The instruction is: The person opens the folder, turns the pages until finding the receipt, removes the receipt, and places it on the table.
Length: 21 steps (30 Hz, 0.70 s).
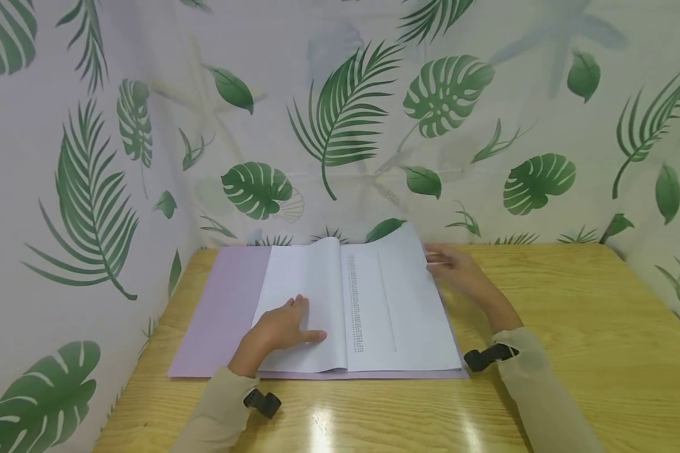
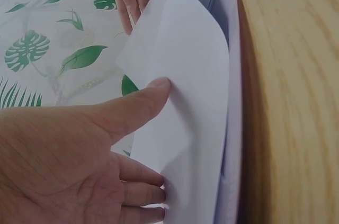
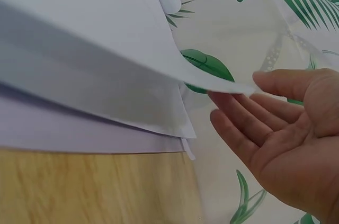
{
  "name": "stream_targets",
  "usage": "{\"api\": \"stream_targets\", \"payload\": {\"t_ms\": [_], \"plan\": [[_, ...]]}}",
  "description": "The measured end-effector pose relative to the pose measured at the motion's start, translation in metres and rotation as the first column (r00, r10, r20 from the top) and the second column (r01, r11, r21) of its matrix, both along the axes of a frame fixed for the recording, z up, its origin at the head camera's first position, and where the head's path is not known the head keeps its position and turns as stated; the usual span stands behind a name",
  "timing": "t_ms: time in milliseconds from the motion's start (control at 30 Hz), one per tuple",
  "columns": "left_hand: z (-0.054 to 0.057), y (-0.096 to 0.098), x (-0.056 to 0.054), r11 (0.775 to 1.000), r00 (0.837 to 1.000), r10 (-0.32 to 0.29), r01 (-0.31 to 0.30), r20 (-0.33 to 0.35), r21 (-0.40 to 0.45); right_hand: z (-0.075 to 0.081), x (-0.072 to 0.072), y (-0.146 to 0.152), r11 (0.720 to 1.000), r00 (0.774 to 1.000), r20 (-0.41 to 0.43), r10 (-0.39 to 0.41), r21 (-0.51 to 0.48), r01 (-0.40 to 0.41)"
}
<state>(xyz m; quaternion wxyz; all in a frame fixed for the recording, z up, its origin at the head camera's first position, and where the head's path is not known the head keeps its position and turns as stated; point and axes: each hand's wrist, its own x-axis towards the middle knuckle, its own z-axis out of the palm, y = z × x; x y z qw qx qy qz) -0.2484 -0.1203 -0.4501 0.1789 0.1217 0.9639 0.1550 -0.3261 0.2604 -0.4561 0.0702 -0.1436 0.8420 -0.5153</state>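
A bound document with white pages lies spread out on the table, its lilac cover (image 1: pixel 226 308) showing at the left and along the lower edge. My left hand (image 1: pixel 280 327) rests on the left-hand pages (image 1: pixel 297 267), fingers extended and thumb apart, as the left wrist view also shows. On the right side, a page (image 1: pixel 413 302) printed with columns of small text has its far corner raised. My right hand (image 3: pixel 286 118) pinches that corner, thumb above and fingers beneath. Below the lifted page, more white sheets (image 3: pixel 153 110) and the cover appear in the right wrist view.
The wooden table (image 1: pixel 572 327) extends to the right of the document and in front of it. Behind and to the left stands a white wall covering (image 1: pixel 362 207) with green leaf prints. Dark wrist devices sit on both sleeves.
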Motion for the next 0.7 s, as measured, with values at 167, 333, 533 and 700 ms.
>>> {"api": "stream_targets", "payload": {"t_ms": [167, 333, 533, 700], "plan": [[0.0002, 0.0002, -0.0006, 1.0, 1.0, 0.005, -0.005, -0.004, -0.003, 0.0035, 0.0003, 0.0026, 0.997, 0.996, 0.048, 0.07, -0.021, -0.069], [-0.0023, -0.0006, -0.0008, 1.0, 1.0, 0.005, -0.005, -0.007, -0.001, 0.0064, 0.0027, 0.0035, 0.989, 0.986, 0.086, 0.145, -0.035, -0.143], [-0.0012, 0.0005, 0.0008, 1.0, 1.0, -0.003, 0.003, -0.008, 0.01, 0.0073, 0.0046, 0.0013, 0.973, 0.966, 0.127, 0.226, -0.081, -0.217], [0.0001, 0.001, 0.0001, 1.0, 1.0, -0.008, 0.008, -0.024, 0.002, 0.0061, 0.0052, -0.0042, 0.969, 0.958, 0.148, 0.246, -0.068, -0.238]]}}
